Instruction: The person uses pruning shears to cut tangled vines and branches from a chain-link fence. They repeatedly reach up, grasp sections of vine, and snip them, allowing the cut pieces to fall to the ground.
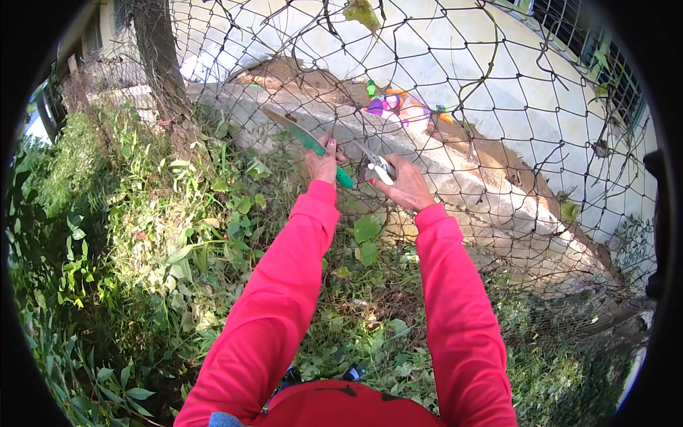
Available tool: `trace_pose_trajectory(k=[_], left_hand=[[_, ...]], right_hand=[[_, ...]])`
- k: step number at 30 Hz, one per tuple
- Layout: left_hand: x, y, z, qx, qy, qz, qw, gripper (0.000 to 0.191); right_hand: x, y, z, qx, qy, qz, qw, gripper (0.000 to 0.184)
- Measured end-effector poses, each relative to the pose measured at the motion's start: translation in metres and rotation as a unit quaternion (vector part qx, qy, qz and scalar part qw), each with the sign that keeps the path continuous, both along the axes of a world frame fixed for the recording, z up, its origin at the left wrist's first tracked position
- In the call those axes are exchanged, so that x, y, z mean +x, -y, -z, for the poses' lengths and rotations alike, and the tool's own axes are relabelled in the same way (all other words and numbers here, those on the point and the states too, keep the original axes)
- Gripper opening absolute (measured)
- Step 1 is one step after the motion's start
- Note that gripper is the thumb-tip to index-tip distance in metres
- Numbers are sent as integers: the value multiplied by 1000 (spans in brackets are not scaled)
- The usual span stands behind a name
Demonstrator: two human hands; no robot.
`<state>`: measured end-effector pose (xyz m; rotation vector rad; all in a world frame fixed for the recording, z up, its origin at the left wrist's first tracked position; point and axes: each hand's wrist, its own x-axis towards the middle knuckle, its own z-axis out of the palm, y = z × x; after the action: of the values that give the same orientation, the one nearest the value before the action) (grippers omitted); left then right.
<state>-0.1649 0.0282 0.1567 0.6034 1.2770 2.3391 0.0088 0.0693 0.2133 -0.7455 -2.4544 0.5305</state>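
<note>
My left hand (324,161) is closed around a machete-like blade tool (305,140) with a green handle; its worn blade points to the upper left. Close to its right, my right hand (406,184) grips white-handled scissors or shears (382,169), whose slim metal tips point up and left at the fence. Both hands are in front of a rusty chain-link fence (463,109), and dry vine stems are tangled in its mesh. Whether the tips touch a wire or stem cannot be told.
A wooden post (158,58) stands at the upper left. Behind the fence lie a concrete ledge (480,197), colourful plastic litter (388,105) and a pale wall (533,115). Leafy weeds (176,240) cover the ground at left and below. Green leaves (367,229) hang below my hands.
</note>
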Motion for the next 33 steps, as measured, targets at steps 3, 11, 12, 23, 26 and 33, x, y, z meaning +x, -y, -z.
trace_pose_trajectory(k=[3,11,12,23,26,33], left_hand=[[-9,-12,11,-7,-28,-75,997,28],[-18,4,15,19,59,44,997,18],[-16,16,19,36,34,64,997,20],[-12,50,60,190,196,215,938,17],[-18,47,57,194,243,207,928,15],[-40,76,66,154,236,134,950,26]], right_hand=[[-1,2,1,9,-8,-15,1000,47],[3,9,5,21,-1,-17,1000,48],[3,8,6,15,-12,-22,1000,47],[7,13,-7,-33,54,-51,997,50],[6,21,-18,-33,97,-85,991,50],[3,52,-10,-36,137,-63,988,51]])
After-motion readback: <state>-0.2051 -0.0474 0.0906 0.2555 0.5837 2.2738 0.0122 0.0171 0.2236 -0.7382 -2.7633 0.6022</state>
